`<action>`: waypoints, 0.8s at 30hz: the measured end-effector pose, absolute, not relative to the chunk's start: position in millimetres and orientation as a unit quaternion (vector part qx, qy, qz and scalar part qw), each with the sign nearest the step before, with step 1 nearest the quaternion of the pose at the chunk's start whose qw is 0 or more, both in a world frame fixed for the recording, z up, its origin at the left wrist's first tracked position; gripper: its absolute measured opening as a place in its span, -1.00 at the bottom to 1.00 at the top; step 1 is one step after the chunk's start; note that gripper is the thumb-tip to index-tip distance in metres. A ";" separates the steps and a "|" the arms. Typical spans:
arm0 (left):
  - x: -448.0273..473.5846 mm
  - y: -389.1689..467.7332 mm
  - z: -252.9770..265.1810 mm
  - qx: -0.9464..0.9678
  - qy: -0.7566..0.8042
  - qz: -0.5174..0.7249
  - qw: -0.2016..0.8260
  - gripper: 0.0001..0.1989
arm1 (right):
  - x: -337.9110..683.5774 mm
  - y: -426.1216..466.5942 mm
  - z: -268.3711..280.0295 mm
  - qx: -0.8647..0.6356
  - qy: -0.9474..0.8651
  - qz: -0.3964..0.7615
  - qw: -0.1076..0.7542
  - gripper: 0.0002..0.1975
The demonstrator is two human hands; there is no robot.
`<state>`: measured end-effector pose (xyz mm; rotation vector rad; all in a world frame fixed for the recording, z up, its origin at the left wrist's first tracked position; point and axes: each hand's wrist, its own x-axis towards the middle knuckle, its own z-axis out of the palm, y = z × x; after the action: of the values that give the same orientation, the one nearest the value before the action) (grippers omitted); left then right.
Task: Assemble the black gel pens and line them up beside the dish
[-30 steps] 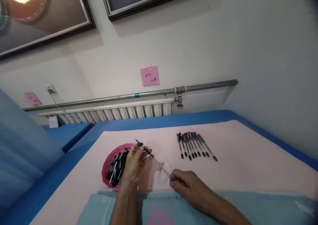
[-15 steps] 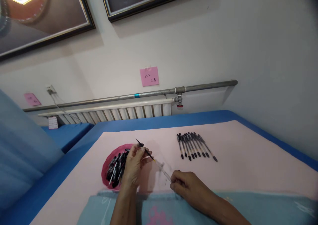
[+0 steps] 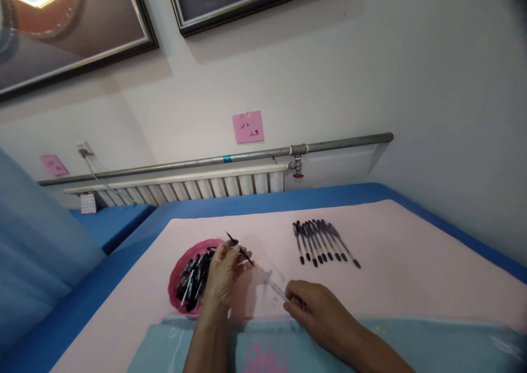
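My left hand [image 3: 224, 268] is closed, pinching a dark pen refill [image 3: 246, 256] whose thin tip points up and to the left. The refill's yellowish lower end meets a clear pen barrel [image 3: 269, 283]; whether it sits inside the barrel mouth is too small to tell. My right hand [image 3: 315, 310] has its fingers wrapped round the barrel's other end, which they hide. Close beside my left wrist stands a pink bowl [image 3: 175, 274] filled with several black pens and pen parts [image 3: 193, 279], partly covered by that hand.
A row of several capped black pens [image 3: 321, 241] lies on the pink sheet [image 3: 395, 263] to the right. A light-blue patterned cloth [image 3: 411, 340] runs along the near edge. Behind the blue table [image 3: 272, 197] are a radiator [image 3: 214, 188] and a pipe [image 3: 346, 142].
My right hand has shifted very slightly right and up, and a little more of the clear barrel's far end shows by its fingers. My left hand stays almost still.
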<state>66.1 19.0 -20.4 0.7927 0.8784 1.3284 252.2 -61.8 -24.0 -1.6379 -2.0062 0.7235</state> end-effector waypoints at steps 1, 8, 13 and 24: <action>66.2 19.2 -21.4 0.345 0.382 0.582 0.630 -0.65 | 252.0 -61.9 -25.3 -0.597 -0.727 0.257 0.221 -0.86; 77.7 13.2 -21.3 0.355 0.393 0.555 0.641 -0.65 | 252.3 -61.5 -31.2 -0.598 -0.723 0.240 0.249 -0.85; 85.8 9.3 -19.8 0.347 0.382 0.541 0.664 -0.68 | 254.8 -59.4 -29.1 -0.596 -0.707 0.282 0.256 -0.88; 84.5 9.1 -17.9 0.330 0.383 0.556 0.659 -0.64 | 253.6 -60.3 -24.8 -0.575 -0.682 0.349 0.288 -0.87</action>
<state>84.5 9.1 -17.9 0.7480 0.8664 1.2590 253.6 -60.3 -24.8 -1.5341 -1.8206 0.9332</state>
